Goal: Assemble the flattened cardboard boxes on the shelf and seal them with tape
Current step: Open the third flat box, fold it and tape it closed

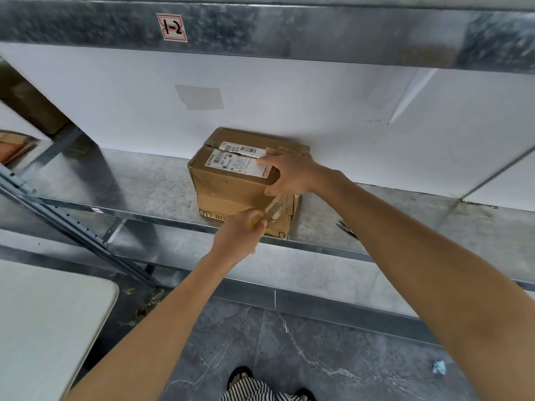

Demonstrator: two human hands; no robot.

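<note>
Galvanised metal shelf (144,180) bears a brown cardboard box (231,186); right hand (289,172) presses it flat-fingered, left hand (237,233) grips clear tape (275,206), best pulled taut.

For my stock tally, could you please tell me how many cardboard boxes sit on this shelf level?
2, stacked: the labelled box on top under the right hand, and a printed box beneath it at the shelf edge. More may be hidden behind.
</note>
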